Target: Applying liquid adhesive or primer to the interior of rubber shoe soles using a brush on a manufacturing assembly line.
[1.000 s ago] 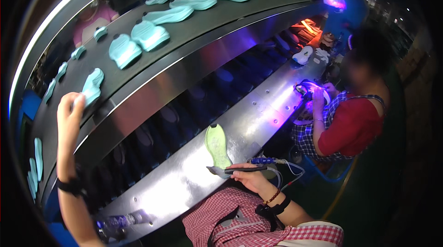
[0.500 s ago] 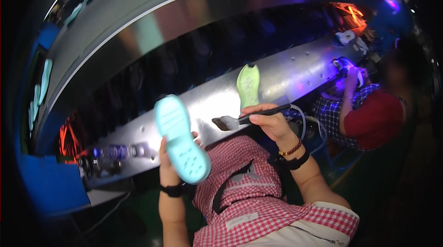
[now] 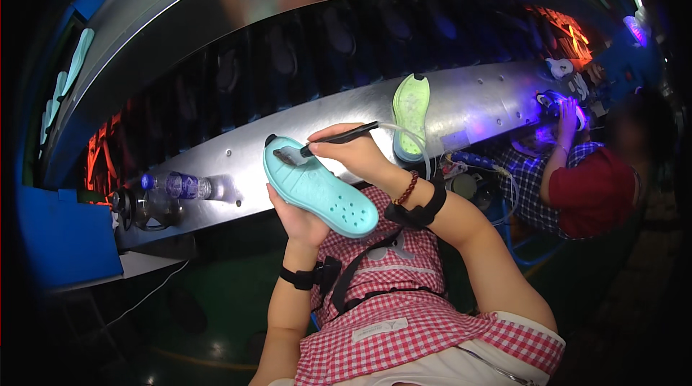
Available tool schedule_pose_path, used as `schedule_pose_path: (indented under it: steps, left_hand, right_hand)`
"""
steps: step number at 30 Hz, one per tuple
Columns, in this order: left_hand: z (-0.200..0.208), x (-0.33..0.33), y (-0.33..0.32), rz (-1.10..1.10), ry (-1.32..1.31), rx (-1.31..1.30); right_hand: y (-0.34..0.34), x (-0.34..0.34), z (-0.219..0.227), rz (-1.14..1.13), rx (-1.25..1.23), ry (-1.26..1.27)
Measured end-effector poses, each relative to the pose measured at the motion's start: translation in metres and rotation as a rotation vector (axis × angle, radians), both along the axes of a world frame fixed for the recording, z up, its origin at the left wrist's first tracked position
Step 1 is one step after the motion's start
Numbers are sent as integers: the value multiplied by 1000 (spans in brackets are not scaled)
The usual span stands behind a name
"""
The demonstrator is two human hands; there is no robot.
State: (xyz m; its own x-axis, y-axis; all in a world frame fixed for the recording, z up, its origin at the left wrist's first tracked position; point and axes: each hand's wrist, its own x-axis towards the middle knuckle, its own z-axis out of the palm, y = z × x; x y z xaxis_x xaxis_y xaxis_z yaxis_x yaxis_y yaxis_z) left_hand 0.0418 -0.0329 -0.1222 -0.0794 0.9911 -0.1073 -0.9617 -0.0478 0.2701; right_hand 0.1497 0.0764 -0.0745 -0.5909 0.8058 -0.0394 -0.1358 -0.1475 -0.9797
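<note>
My left hand (image 3: pixel 297 220) grips a turquoise shoe sole (image 3: pixel 321 190) from beneath, holding it tilted over the near edge of the metal bench. Small holes dot the sole's lower right end, and a black tip caps its upper left end. In my right hand (image 3: pixel 360 155) is a black-handled brush (image 3: pixel 344 136) with a thin tube at its back end. Its bristles lie on the sole's surface near the black-capped end. Beyond that hand, a yellow-green sole (image 3: pixel 412 108) rests on the bench.
On the metal bench (image 3: pixel 461 101) at left lie a plastic bottle (image 3: pixel 184 185) and clear containers (image 3: pixel 153 209). A co-worker in a red sleeve (image 3: pixel 587 180) handles a shoe under violet light at right. Dark shoe shapes line a recess behind the bench; turquoise soles lie on a belt, far left.
My right hand has moved left and brought the brush onto the sole. My left hand has turned the sole to slant down to the right. The whole view has shifted.
</note>
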Motion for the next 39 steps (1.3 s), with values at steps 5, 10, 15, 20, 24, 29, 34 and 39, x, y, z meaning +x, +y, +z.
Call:
schedule_pose_path:
  steps: [5, 10, 15, 20, 24, 29, 34, 39]
  left_hand:
    - [2, 1, 4, 175, 169, -203]
    - [13, -32, -5, 227, 195, -124]
    - [25, -16, -19, 13, 210, -33]
    - [41, -2, -16, 32, -70, -56]
    - [47, -7, -20, 103, -88, 173]
    - [47, -12, -15, 112, 227, 119]
    - [57, -19, -9, 369, 317, -19]
    - [73, -26, -12, 487, 408, 126]
  right_hand:
    - [-29, 0, 11, 89, 738, -170]
    - [-34, 41, 40, 536, 693, -390]
    - [-26, 42, 59, 290, -29, -8]
    - [-35, 35, 63, 326, 344, -149]
    - [-39, 42, 62, 407, 159, 197]
    - [-39, 50, 63, 412, 306, -10]
    - [-40, 57, 63, 174, 312, -18]
    - [-41, 62, 58, 501, 485, 224]
